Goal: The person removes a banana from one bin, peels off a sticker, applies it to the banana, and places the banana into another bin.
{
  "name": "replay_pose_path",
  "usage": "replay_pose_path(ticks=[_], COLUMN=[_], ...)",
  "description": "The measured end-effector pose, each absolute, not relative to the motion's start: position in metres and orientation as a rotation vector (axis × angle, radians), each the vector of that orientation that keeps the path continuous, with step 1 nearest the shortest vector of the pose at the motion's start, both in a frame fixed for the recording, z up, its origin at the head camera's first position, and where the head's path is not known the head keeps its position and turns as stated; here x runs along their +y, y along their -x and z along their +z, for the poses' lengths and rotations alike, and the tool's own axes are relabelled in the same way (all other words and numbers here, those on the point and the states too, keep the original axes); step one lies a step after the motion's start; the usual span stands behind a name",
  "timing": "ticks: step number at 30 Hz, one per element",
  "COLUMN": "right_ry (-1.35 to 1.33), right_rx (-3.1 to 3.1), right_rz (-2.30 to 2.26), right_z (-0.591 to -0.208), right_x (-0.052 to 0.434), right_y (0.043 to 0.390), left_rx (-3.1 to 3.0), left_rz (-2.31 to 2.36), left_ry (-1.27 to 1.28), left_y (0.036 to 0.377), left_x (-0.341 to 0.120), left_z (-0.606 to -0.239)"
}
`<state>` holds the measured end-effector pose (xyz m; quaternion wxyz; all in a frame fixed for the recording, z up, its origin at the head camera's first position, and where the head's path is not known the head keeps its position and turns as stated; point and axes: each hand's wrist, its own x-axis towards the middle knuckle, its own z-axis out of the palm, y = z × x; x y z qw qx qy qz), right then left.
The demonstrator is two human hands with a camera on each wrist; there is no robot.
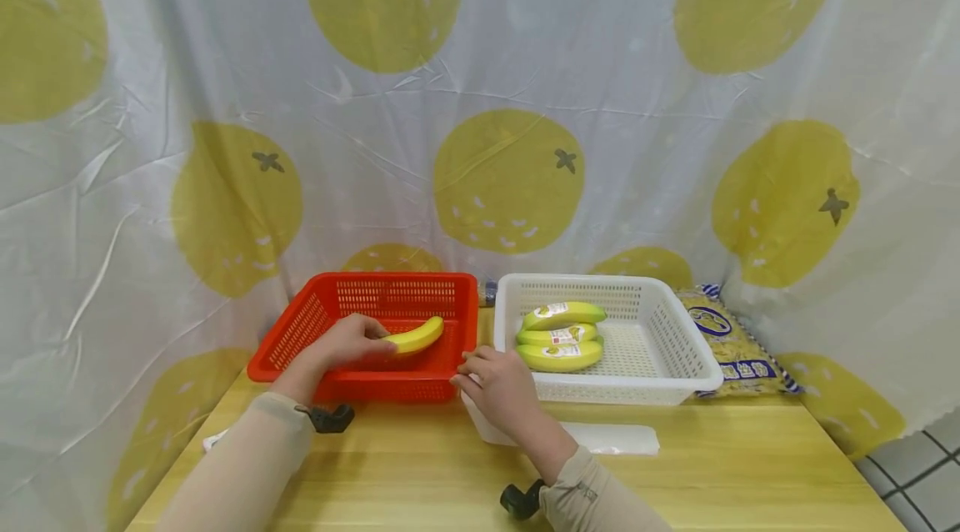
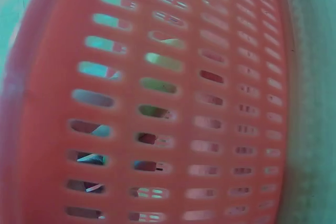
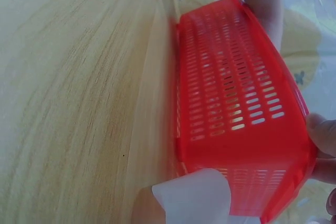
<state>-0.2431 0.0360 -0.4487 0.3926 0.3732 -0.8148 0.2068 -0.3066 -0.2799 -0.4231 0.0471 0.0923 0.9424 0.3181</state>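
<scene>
Inside the red plastic basket (image 1: 348,388), a yellow banana (image 1: 417,338) lies with its left end at the fingers of my left hand (image 1: 348,342), which grips it from above. My right hand (image 1: 498,390) pinches the basket's front right corner; in the right wrist view the thumb (image 3: 321,134) presses on the rim. Slotted wall of the red basket (image 2: 178,98) fills the left wrist view, where the left hand is hidden. Beside it stands a white basket (image 1: 615,386) with three labelled, green-tipped bananas (image 1: 558,357) on its left side.
A white strip (image 1: 615,439) lies on the wooden table (image 1: 420,465) before the white basket. To the right leans a yellow printed bag (image 1: 738,348). A fruit-patterned curtain (image 1: 510,82) hangs behind. Dark wrist cameras (image 1: 521,500) sit below both wrists.
</scene>
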Motion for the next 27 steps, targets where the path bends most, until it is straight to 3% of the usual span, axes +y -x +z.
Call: replay_pose_path(ticks=[6,13,16,21,27], right_ry=[-0.959,-0.989,-1.075,-1.215,-1.138], right_rx=[-2.058,-2.086,-1.982,-1.673,-1.738], right_rz=[0.539,0.505,0.563,0.828,1.002], right_z=[-0.452,-0.453,-0.454,-0.46,-0.474], right_x=[0.037,0.042,0.053,0.093,0.152], right_y=[0.242,0.24,0.238,0.234,0.225], left_rx=[2.992,3.124,3.123,2.569,2.197], left_rz=[1.011,1.346,1.585,1.999,1.762], left_ry=[-0.283,-0.298,-0.489,-1.12,-1.379], left_y=[0.292,0.239,0.215,0.197,0.193], left_x=[-0.278,-0.267,-0.262,-0.245,-0.209], left_z=[-0.408,-0.405,-0.414,-0.43,-0.457])
